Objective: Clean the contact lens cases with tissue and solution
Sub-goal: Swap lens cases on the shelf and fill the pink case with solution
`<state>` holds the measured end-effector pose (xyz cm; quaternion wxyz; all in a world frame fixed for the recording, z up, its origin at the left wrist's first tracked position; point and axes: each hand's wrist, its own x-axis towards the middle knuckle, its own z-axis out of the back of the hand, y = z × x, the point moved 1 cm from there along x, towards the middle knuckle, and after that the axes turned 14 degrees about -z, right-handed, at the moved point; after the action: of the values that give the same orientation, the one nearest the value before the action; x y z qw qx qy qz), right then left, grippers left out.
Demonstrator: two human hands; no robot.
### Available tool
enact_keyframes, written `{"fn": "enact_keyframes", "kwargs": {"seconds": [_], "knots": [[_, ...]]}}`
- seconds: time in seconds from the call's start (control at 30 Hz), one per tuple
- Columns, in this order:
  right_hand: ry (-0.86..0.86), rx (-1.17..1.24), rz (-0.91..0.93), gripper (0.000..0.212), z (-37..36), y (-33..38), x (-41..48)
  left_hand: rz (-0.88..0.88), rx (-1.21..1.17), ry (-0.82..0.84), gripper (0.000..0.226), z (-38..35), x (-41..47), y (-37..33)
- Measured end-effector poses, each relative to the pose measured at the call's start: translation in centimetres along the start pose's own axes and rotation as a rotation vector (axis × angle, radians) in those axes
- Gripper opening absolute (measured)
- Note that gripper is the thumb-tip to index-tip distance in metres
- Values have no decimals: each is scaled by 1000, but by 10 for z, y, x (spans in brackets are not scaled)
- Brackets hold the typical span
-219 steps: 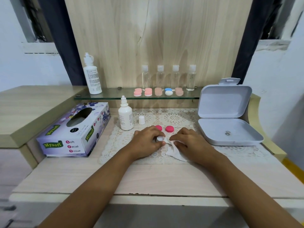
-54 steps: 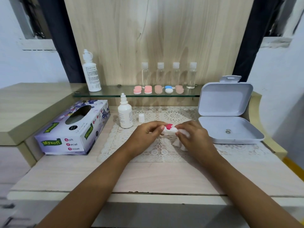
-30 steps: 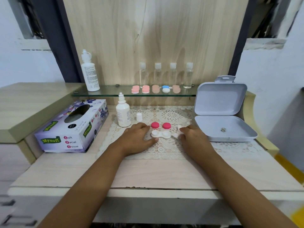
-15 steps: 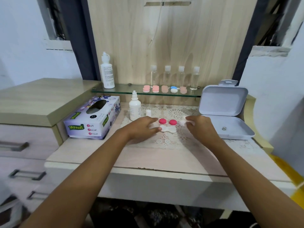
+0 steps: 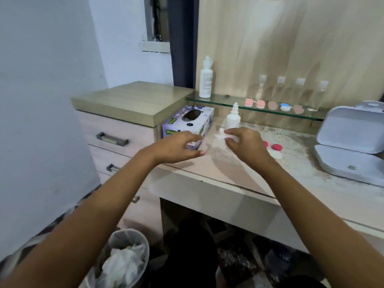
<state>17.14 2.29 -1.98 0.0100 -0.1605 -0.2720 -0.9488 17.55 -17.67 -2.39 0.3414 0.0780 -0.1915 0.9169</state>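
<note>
Nearest, low down and to the left of both grips, a bin [image 5: 129, 232] stands on the floor with crumpled tissues [image 5: 122, 265] inside it. Higher up, the left grip [image 5: 176, 149] hovers over the front edge of the counter [image 5: 228, 173]. Its fingers are loose and slightly bent, and it holds nothing. Just to its right, the right grip [image 5: 248, 147] pinches a crumpled white tissue [image 5: 225, 137] between thumb and fingertips, with the wad poking out toward the left grip.

Just right of the right grip, and partly hidden behind it, the white lens case [image 5: 276, 155] lies on a lace mat [image 5: 295, 140]. Two pink caps [image 5: 276, 146] sit at its far side; blur hides whether they touch it.

Just beyond the left grip is a tissue box [image 5: 189, 121], and left of that a set of drawers [image 5: 112, 138]. Beyond the right grip a small white bottle [image 5: 233, 120] stands upright. Well to the right of the right grip, a white box [image 5: 351, 132] sits open with its lid raised.

Farthest back, a glass shelf [image 5: 220, 99] carries a tall white bottle [image 5: 205, 80], a row of small cases [image 5: 270, 104] and four clear bottles [image 5: 291, 90].
</note>
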Motion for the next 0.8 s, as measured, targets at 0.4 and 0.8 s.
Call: {"fn": "enact_keyframes", "kwargs": {"seconds": [0.4,0.8], "knots": [[238,164,273,32,-108,130,-29,336,73,-70,56,35,-155,86],[580,131,304,32,-241,173,-68,569,-62,-14,50,-37,-251,161]]}}
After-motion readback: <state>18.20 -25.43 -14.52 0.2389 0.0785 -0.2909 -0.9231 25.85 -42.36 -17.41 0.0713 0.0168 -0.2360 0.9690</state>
